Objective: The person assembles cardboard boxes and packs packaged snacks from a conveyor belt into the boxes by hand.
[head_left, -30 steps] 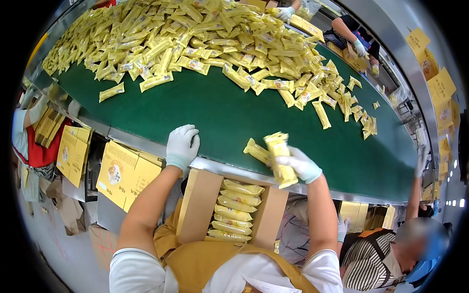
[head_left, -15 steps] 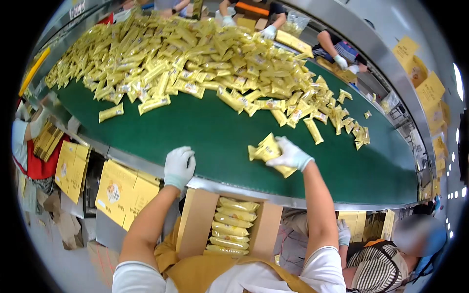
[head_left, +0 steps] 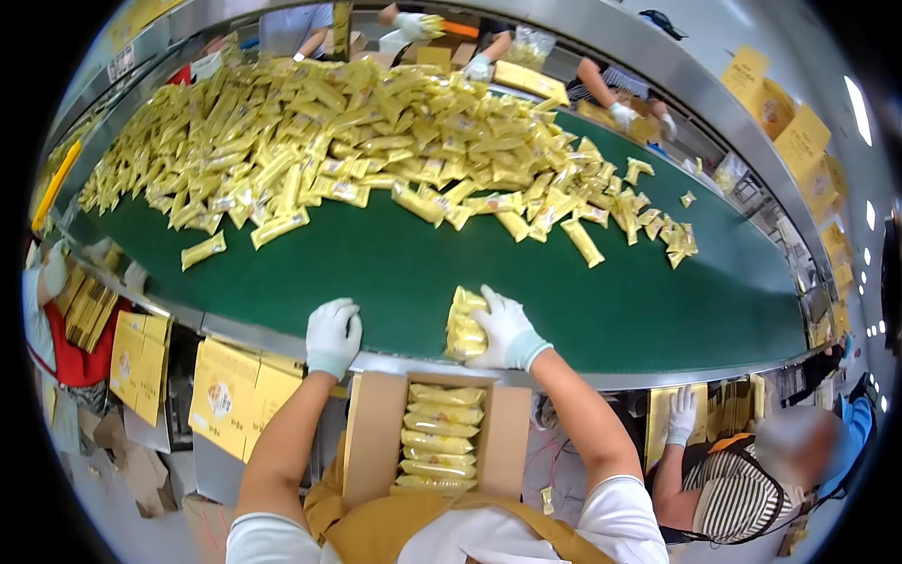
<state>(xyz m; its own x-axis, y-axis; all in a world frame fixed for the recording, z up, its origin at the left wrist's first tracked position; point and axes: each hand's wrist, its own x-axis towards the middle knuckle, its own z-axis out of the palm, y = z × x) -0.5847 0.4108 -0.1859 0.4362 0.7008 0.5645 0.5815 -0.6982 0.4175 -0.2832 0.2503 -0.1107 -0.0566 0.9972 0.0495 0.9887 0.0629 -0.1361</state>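
My right hand (head_left: 507, 331), in a white glove, is closed on a small bunch of yellow snack packets (head_left: 463, 324) at the near edge of the green conveyor belt (head_left: 413, 268). How many packets it holds is hard to make out. My left hand (head_left: 333, 336), also gloved, rests near the belt's metal edge with loosely curled fingers, thumb a little apart, and nothing in it. Below and between my hands stands an open cardboard box (head_left: 376, 442). Inside it lies a row of yellow packets (head_left: 440, 437), one behind another.
A big heap of yellow packets (head_left: 357, 132) covers the belt's far side, with loose ones toward me. Flattened yellow cartons (head_left: 221, 390) stand at the left. Co-workers' gloved hands (head_left: 477, 68) work across the belt; another person (head_left: 752, 489) sits at the right.
My right hand has moved left and nearer to me with the packets, now close to the box. The packets have turned more upright. My left hand has barely moved.
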